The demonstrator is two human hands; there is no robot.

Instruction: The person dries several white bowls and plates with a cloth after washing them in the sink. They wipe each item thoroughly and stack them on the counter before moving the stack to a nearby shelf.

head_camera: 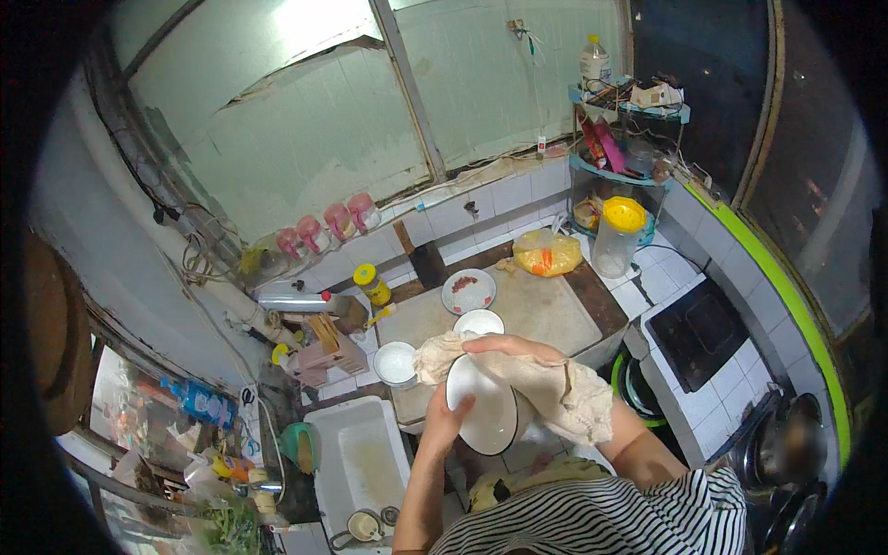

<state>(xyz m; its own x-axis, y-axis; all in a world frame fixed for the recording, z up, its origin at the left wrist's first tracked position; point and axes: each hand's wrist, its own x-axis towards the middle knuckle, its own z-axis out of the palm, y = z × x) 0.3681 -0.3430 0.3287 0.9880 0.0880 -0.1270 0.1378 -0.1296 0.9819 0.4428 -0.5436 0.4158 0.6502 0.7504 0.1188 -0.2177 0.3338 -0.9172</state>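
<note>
My left hand grips the near-left rim of a white oval dish, its thumb on the inner face. In my right hand is a cream cloth, bunched against the dish's far edge and draped back over the forearm. The dish is tilted in front of my body. Just beyond the hands, a white bowl stands on a large cutting board. Another white bowl is to the left. Farther back lies a plate with small dark red pieces on it.
A white sink with a handled cup is at lower left. A cleaver leans by the tiled wall. A yellow bag, a yellow-lidded jar and a black cooktop are to the right. Pink mugs line the ledge.
</note>
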